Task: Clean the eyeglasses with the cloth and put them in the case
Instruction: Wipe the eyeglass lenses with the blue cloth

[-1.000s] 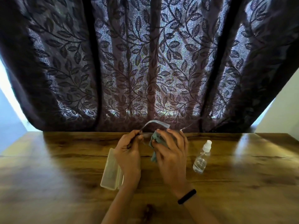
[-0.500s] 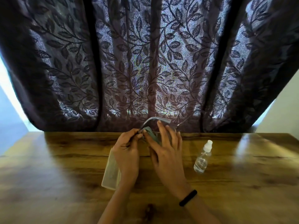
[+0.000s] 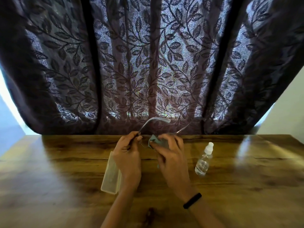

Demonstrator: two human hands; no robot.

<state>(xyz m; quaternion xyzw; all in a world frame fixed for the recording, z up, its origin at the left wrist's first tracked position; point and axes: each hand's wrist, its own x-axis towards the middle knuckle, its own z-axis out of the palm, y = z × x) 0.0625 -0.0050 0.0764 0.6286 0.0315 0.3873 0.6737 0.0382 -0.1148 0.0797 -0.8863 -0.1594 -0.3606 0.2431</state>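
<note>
I hold thin-framed eyeglasses in the air above the far middle of the wooden table. My left hand pinches the frame at its left hinge, and a pale temple arm curves up and to the right from there. My right hand grips a grey-green cloth pressed around the right lens; the lenses are mostly hidden by cloth and fingers. A translucent case lies on the table below my left hand, partly covered by my wrist.
A small clear spray bottle with a white cap stands right of my right hand. A dark leaf-patterned curtain hangs just behind the table's far edge. A black band is on my right wrist.
My right hand with the cloth has shifted right and slightly down along the glasses, its fingers curling more around the lens. The left hand keeps its pinch in nearly the same place.
</note>
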